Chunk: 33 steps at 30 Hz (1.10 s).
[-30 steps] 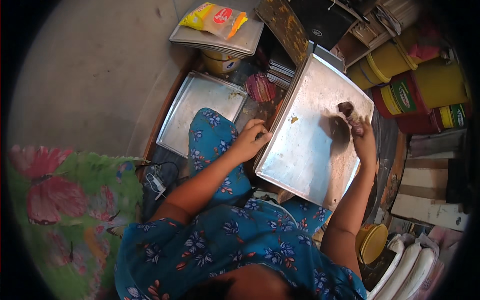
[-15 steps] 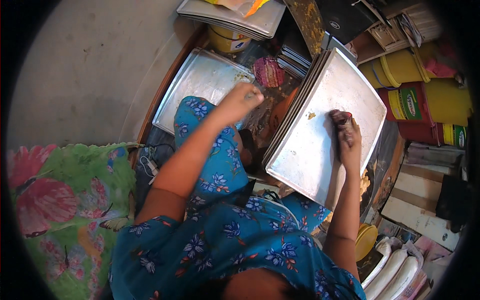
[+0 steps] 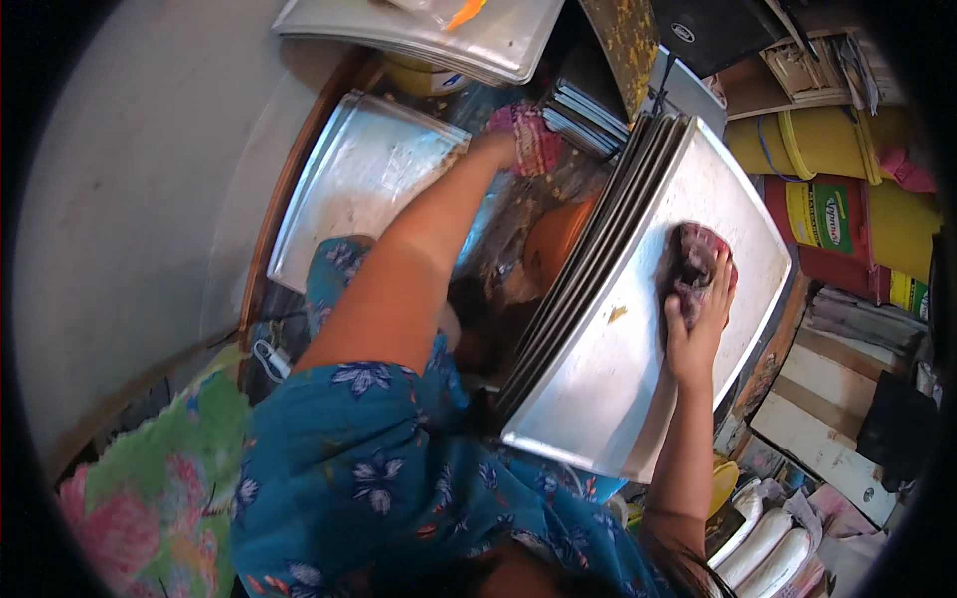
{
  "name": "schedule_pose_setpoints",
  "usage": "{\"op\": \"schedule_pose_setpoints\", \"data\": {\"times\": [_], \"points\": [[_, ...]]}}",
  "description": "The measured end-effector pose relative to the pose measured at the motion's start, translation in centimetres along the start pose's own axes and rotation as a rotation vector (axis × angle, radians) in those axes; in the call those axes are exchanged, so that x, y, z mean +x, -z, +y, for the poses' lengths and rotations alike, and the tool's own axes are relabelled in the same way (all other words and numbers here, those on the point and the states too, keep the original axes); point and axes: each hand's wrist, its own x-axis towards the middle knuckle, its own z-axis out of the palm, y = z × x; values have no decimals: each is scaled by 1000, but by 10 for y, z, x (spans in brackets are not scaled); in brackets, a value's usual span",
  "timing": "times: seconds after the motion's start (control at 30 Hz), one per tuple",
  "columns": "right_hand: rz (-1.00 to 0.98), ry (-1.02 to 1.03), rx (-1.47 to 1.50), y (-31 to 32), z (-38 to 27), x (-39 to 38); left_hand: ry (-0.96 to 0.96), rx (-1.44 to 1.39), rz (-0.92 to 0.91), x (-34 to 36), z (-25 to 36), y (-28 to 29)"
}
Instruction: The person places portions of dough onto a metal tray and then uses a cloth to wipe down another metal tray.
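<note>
A stack of silver metal trays [image 3: 623, 289] leans at a tilt in front of me. My right hand [image 3: 703, 319] presses a crumpled dark maroon cloth [image 3: 704, 244] against the top tray's face, its fingers over the cloth. A small brownish smudge [image 3: 618, 314] lies on that tray, left of my hand. My left arm stretches away to the upper middle. There my left hand [image 3: 498, 149] meets a pink patterned cloth [image 3: 538, 140], and its fingers are hidden at the cloth. Below my left forearm lies another silver tray [image 3: 364, 149], partly covered by the arm.
More stacked trays [image 3: 498, 45] sit on a yellow bucket [image 3: 424, 78] at the top. An orange rounded object [image 3: 560, 244] stands behind the leaning stack. Yellow and red buckets [image 3: 797, 149] line the right side, above cardboard boxes [image 3: 822, 439]. A green floral cloth [image 3: 179, 478] lies at lower left.
My left hand has reached forward to the pink cloth. My right hand has shifted slightly, its fingers now spread more over the maroon cloth. The view has tilted and shifted.
</note>
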Motion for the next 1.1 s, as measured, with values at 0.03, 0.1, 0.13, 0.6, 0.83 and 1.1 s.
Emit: {"op": "schedule_pose_setpoints", "data": {"times": [0.03, 0.1, 0.13, 0.6, 0.83, 1.1], "points": [[-4, -8, -3, 2, -2, 0, 28, 0, -18, 12, 1, -18], [-31, 43, 48, -5, -20, 5, 124, 47, 64, 33, -58, -67], [-46, 71, 72, -8, -26, 6, 182, 95, 129, 41, -81, -79], [-31, -23, -60, -4, -7, 3, 65, -364, 252, 70, -42, -15], [2, -10, -68, -6, -9, 3, 147, 19, -3, 19, -86, 93], [61, -8, -123, -12, -6, -4, 433, -238, 335, -32, -107, 8]]}}
